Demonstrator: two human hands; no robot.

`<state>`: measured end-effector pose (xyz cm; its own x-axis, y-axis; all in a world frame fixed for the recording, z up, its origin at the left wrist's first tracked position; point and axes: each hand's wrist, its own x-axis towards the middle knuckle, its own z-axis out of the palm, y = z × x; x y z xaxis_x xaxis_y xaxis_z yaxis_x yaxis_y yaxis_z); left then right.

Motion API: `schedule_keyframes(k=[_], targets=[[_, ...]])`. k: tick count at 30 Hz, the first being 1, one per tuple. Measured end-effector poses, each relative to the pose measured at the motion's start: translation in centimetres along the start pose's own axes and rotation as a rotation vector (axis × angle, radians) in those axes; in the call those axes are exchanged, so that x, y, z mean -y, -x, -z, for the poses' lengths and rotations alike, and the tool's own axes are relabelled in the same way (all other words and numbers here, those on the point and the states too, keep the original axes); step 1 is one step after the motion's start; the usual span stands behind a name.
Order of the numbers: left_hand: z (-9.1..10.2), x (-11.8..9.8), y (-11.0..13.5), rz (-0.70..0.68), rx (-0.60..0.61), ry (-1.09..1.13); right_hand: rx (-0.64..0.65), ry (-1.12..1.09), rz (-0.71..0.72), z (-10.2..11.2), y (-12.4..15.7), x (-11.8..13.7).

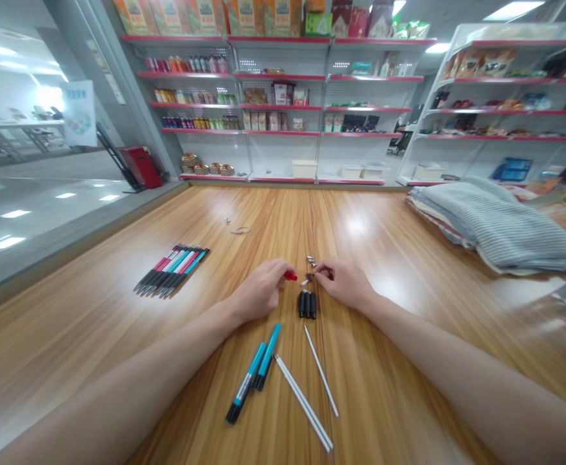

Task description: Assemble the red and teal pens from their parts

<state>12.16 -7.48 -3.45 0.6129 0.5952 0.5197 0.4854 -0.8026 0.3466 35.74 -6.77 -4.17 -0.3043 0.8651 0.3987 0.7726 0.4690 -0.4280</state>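
My left hand [262, 287] is closed round a red pen barrel [290, 276], with only its end showing past the fingers. Across from it, my right hand [344, 282] is pinched beside small metal pen tips [310, 259] and tiny dark parts [309, 276]; what its fingertips hold, if anything, is too small to make out. Three black pen grips [306, 305] stand side by side between the hands. Nearer to me lie two blue pen barrels [267, 357] with black ends, and three white ink refills [321, 371].
A row of several finished-looking pens [172, 270] lies on the left of the wooden table [379, 400]. A thin wire ring [241, 230] lies farther back. Folded striped cloths [500, 219] are piled at the right. Stocked shelves [283, 77] stand behind the table.
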Motion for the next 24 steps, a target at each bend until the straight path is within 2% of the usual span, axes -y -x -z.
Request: schedule_keyframes(k=[15, 24], targets=[[0.34, -0.7, -0.06, -0.005, -0.104, 0.073, 0.011, 0.034, -0.031, 0.47, 0.13, 0.35], [0.31, -0.65, 0.05, -0.012, -0.104, 0.081, -0.129, -0.077, 0.032, 0.72, -0.07, 0.48]])
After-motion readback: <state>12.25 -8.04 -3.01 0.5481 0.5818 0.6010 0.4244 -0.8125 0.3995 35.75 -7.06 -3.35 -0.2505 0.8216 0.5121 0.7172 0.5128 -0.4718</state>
